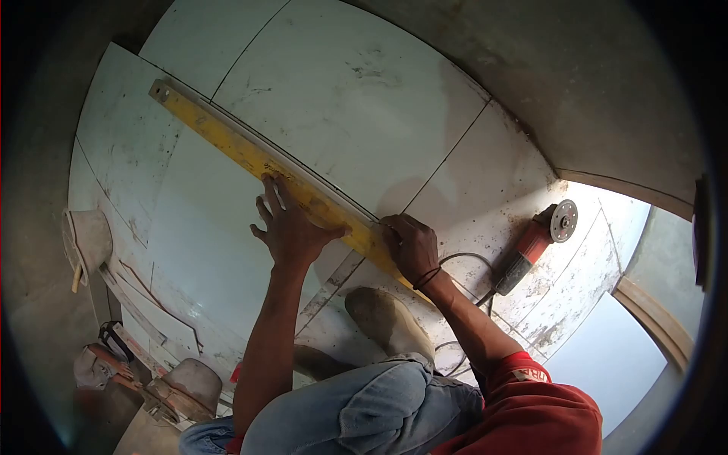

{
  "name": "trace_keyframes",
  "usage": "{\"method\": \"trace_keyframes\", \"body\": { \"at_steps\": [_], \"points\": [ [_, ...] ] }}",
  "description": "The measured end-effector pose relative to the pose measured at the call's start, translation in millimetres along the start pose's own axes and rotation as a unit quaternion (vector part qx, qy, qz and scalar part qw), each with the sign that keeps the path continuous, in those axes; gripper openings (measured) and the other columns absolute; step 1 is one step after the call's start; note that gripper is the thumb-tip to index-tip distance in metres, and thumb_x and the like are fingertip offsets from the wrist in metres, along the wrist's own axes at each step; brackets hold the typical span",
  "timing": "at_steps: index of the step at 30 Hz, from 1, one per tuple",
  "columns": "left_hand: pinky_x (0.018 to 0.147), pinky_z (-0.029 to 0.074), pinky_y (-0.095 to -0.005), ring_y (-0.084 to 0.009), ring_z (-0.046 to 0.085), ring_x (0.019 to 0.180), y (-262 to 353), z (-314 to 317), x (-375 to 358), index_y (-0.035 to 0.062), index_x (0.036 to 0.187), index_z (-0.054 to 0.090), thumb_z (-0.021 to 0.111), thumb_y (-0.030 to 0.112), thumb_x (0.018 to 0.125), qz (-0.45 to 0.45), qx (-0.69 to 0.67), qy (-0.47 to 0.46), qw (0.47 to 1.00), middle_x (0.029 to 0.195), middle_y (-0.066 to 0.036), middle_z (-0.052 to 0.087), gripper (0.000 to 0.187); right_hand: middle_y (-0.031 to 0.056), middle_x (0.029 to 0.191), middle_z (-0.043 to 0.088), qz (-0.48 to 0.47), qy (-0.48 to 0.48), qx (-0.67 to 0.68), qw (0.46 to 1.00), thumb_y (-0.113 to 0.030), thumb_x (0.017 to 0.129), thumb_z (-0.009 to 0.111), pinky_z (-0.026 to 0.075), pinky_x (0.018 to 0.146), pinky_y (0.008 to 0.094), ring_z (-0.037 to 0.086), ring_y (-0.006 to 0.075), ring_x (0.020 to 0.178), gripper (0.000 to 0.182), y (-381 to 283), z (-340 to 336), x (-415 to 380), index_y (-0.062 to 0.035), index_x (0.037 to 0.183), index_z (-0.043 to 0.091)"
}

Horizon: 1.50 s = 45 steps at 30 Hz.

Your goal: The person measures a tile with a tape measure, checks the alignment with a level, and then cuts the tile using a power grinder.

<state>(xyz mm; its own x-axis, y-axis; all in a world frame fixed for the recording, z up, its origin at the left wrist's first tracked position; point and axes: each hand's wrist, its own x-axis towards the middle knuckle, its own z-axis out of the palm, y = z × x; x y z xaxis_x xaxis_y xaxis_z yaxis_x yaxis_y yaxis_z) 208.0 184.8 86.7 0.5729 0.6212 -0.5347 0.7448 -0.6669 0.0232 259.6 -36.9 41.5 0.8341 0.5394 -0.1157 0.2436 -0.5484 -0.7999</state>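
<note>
A long, worn yellow straightedge [227, 144] lies diagonally over large white tiles [334, 83], along a dark line between tiles. My left hand [290, 231] presses on it near the middle, fingers spread and thumb stretched along the bar. Toward its near end, my right hand [411, 244] is closed in a pinch at the upper edge of the bar, by the tile line. Whatever sits in those fingers is too small to make out. An angle grinder [523, 262] with a red and black body lies right of my right hand, its disc [563, 221] facing up.
The grinder's black cord [472, 255] curls past my right wrist. My shoe [388, 318] stands close below the straightedge. At left are a dirty bucket [89, 239], tile offcuts [163, 318] and another container [186, 387] beside tools. Walls border the floor.
</note>
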Motion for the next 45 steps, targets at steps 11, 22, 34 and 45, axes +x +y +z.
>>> {"method": "trace_keyframes", "body": {
  "at_steps": [11,22,34,45],
  "points": [
    [0.113,0.033,-0.0835,-0.0552,0.024,0.158,-2,2,0,0.0036,0.172,0.006,0.100,0.069,0.053,-0.001,-0.010,0.016,1.000,0.179,-0.021,0.011,0.166,0.0124,0.087,0.070,-0.027,-0.015,-0.034,0.999,-0.012,0.094,0.070,0.056,0.067,0.0505,0.071,0.0379,0.078,0.006,-6,18,5,-0.0072,0.095,0.065],
    [0.115,0.028,-0.0848,-0.0545,0.019,0.160,-8,-2,2,0.0053,0.172,0.007,0.102,0.064,0.052,-0.005,-0.053,0.019,0.998,0.180,-0.016,0.010,0.164,0.0137,0.085,0.070,-0.085,-0.035,-0.072,0.993,-0.011,0.094,0.068,0.056,0.065,0.0515,0.071,0.0400,0.077,0.004,-16,28,26,-0.0074,0.096,0.066],
    [0.113,0.031,-0.0844,-0.0521,0.020,0.162,-19,-5,4,0.0039,0.172,0.011,0.100,0.065,0.054,0.011,-0.047,-0.012,0.999,0.181,-0.018,0.010,0.160,0.0148,0.092,0.075,-0.166,-0.043,-0.134,0.976,-0.018,0.097,0.068,0.060,0.077,0.0509,0.074,0.0404,0.086,0.012,-102,164,208,-0.0063,0.094,0.066],
    [0.112,0.023,-0.0895,-0.0536,0.021,0.161,-21,5,8,0.0072,0.173,0.012,0.099,0.065,0.053,0.002,-0.090,0.033,0.995,0.181,-0.011,0.011,0.159,0.0170,0.095,0.077,-0.181,-0.040,-0.133,0.974,-0.014,0.093,0.072,0.061,0.082,0.0508,0.076,0.0396,0.094,0.009,-186,254,337,-0.0056,0.097,0.070]
  ]
}}
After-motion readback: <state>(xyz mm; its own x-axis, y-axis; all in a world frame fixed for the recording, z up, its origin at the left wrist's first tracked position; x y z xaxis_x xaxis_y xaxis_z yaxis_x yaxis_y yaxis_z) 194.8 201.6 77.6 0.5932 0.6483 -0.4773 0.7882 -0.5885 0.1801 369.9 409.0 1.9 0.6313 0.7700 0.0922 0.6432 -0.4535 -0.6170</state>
